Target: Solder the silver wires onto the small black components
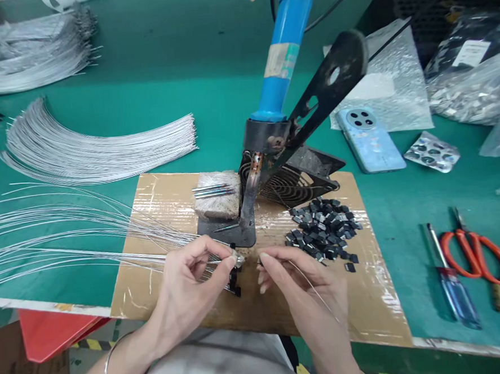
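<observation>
Head view: the left hand (196,278) pinched a small pale piece (238,259), thumb and forefinger closed; the right hand (305,288) had its fingertips together on 1 thin silvery wire (313,289), slanting down-right over the brown cardboard sheet (366,292).

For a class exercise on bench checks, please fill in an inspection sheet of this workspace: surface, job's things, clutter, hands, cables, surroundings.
Surface: green bench top, with a cardboard sheet under the work.
Job's things: blue-handled soldering iron in a stand; black pieces heaped on the cardboard; pale wires coming from the left.
Clutter: phone, screwdriver and orange-handled scissors at the right.
Grippers: left hand pinches a small pale piece, details unclear; right hand pinches a thin wire.
Cables: black cable behind the iron; its ends are out of view.
Surroundings: red container below the bench's left edge.
</observation>
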A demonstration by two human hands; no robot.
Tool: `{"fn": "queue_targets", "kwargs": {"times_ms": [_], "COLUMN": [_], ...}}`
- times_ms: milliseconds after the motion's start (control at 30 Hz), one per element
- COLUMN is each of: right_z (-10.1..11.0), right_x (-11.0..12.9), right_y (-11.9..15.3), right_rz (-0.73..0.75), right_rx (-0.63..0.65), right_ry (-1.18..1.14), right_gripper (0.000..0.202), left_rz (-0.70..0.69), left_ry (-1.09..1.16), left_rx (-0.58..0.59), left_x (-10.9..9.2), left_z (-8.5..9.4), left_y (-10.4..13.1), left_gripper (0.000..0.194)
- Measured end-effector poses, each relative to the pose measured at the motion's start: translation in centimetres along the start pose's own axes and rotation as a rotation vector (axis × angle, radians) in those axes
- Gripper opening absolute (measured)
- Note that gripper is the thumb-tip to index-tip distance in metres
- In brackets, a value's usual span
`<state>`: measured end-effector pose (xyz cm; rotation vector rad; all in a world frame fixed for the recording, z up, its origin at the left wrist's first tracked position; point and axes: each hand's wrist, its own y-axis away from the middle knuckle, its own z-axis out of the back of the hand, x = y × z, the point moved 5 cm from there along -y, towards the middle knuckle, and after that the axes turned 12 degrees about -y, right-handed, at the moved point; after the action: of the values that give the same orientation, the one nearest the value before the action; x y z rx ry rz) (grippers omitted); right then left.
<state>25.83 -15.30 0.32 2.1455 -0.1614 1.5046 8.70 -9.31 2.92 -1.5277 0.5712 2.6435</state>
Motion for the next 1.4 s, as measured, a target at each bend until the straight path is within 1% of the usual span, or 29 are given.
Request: {"fn": "queue_targets", "kwargs": {"times_ms": [133,300,500,600,700,833,900,967,1067,1133,1167,1267,1367,1400], "right_z": [-0.9,-1.6,-1.9,-2.0,-2.1,-2.1,-2.0,-1.7,-1.3,-1.0,-0.8,-0.1,0.2,0.2], "right_x": [-0.4,-0.5,-0.3,-0.3,-0.3,-0.3,-0.1,0.1,0.5,0.5,0.5,0.6,1.4,1.6], "right_y": [0.1,0.2,-0.2,-0.3,-0.3,-0.1,0.0,0.1,0.5,0.7,0.8,1.0,1.1,1.1], "right_rz": [-0.007,-0.011,-0.036,-0.031,-0.037,-0.019,0.030,0.117,0.276,0.324,0.329,0.346,0.439,0.458], "right_rx": [0.052,0.049,0.051,0.049,0.057,0.054,0.058,0.057,0.085,0.125,0.130,0.094,0.068,0.069], "right_ry": [-0.079,-0.114,-0.111,-0.112,-0.137,-0.126,-0.074,0.026,0.169,0.222,0.248,0.355,0.448,0.453], "right_gripper": [0.008,0.008,0.011,0.008,0.006,0.007,0.008,0.012,0.029,0.037,0.037,0.032,0.018,0.019], "left_rz": [-0.037,-0.045,-0.042,-0.040,-0.034,-0.026,-0.025,-0.016,0.003,0.009,0.012,0.023,0.012,0.005], "left_ry": [0.070,0.094,0.095,0.102,0.111,0.103,0.104,0.104,0.090,0.075,0.064,0.024,0.010,0.014], "left_rx": [0.027,0.059,0.065,0.067,0.074,0.082,0.085,0.081,0.065,0.049,0.043,0.029,0.021,0.021], "left_x": [-0.1,-0.1,-0.8,-1.0,-1.1,-1.0,-1.0,-0.9,-0.8,-0.8,-0.8,-0.8,-0.9,-0.9], "left_z": [-0.2,-0.3,0.0,0.0,0.0,-0.2,-0.2,-0.3,-0.3,-0.3,-0.4,-0.4,-0.5,-0.5], "left_y": [-0.1,-0.1,0.0,0.0,0.0,-0.1,-0.1,-0.2,-0.3,-0.4,-0.5,-0.6,-0.9,-0.9], "left_gripper": [0.013,0.012,0.014,0.013,0.013,0.015,0.015,0.014,0.013,0.012,0.012,0.012,0.014,0.013]}}
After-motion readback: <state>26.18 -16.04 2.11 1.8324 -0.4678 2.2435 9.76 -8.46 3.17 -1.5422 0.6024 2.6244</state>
